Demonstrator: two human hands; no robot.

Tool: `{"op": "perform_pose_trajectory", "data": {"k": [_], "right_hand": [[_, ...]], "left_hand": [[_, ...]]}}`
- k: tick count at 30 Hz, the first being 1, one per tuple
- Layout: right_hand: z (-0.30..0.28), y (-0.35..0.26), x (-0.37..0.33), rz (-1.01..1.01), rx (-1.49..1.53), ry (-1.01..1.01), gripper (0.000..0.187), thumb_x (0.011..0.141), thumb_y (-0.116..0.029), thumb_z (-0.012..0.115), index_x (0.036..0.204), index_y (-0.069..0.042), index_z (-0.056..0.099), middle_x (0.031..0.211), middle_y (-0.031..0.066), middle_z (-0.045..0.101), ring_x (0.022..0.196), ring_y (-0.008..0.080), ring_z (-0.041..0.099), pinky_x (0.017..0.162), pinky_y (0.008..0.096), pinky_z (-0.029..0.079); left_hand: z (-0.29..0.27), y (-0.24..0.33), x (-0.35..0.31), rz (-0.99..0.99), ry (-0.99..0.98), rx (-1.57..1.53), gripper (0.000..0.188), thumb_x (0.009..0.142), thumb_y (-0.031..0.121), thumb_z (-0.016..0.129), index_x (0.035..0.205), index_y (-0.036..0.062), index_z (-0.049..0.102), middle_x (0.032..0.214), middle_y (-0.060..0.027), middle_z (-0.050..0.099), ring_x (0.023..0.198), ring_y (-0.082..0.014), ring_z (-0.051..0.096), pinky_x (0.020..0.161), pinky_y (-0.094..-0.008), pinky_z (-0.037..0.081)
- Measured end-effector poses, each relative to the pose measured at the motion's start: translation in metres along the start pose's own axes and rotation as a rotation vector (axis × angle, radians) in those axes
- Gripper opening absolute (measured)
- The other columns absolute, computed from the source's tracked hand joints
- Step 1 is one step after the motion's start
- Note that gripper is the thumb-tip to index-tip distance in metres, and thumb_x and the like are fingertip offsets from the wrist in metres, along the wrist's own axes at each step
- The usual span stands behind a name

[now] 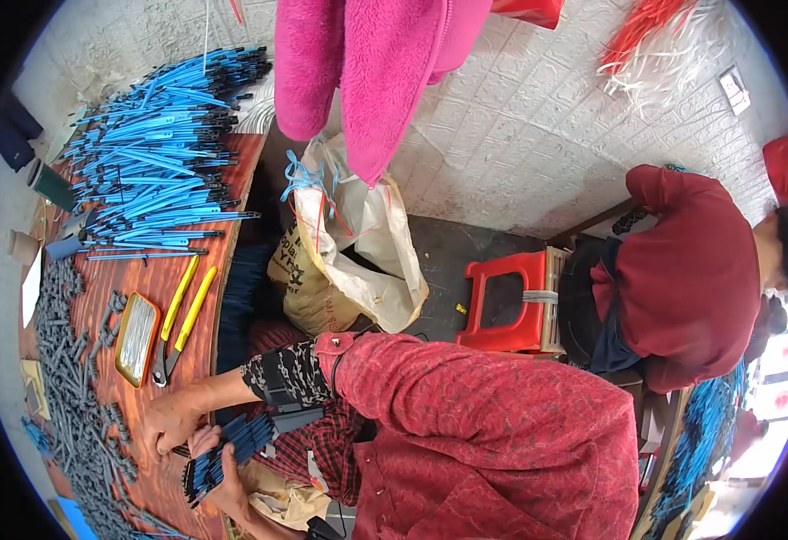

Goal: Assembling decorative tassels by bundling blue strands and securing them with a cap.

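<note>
My left hand [230,486] is closed around a bundle of dark blue strips with black ends [248,441], held over the near edge of the wooden table [198,382]. Beside the bundle, my right hand [173,418] reaches across the tabletop with its fingers bent down and drawn together. Whatever is between those fingertips is too small to tell. A large heap of small grey plastic parts [70,387] lies just beyond the right hand. Near its wrist rests a cutting tool with long yellow handles [187,306]. An orange-rimmed tray of thin metal pins [137,340] sits alongside the tool.
Bright blue strips with black ends [160,153] are piled on the table's far end. An open woven sack [358,261] stands by the table, under a hanging pink fleece garment [385,81]. Behind are a red stool [506,306] and a person in dark red [682,270].
</note>
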State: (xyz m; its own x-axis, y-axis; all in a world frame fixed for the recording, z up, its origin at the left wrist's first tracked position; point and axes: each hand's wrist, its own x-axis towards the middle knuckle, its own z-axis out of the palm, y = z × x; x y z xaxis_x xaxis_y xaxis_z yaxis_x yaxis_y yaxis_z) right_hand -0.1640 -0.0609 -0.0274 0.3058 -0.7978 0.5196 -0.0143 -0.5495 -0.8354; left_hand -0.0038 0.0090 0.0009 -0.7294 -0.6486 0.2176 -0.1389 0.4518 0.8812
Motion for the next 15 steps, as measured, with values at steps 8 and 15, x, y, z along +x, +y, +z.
{"op": "perform_pose_trajectory", "data": {"k": [8,15], "right_hand": [[-0.002,0.023,0.002,-0.029,-0.087,-0.019,0.024,0.091,-0.016,0.065,0.108,-0.006,0.077,0.099,0.0097,0.078,0.091,0.0246,0.074,0.084,0.0374,0.057],[-0.021,-0.021,0.007,0.245,0.085,-0.096,0.03,0.099,-0.012,0.057,0.123,0.0,0.07,0.115,0.0111,0.076,0.108,0.0171,0.071,0.093,0.0319,0.056]], "left_hand": [[-0.005,0.001,0.003,-0.101,0.014,0.194,0.021,0.089,0.01,0.076,0.108,0.0018,0.076,0.115,-0.0097,0.075,0.114,-0.0261,0.067,0.107,-0.0391,0.046],[-0.007,-0.001,0.004,-0.139,0.055,-0.011,0.024,0.087,0.015,0.081,0.108,0.0041,0.078,0.114,-0.0092,0.075,0.115,-0.0243,0.067,0.11,-0.0413,0.046]]}}
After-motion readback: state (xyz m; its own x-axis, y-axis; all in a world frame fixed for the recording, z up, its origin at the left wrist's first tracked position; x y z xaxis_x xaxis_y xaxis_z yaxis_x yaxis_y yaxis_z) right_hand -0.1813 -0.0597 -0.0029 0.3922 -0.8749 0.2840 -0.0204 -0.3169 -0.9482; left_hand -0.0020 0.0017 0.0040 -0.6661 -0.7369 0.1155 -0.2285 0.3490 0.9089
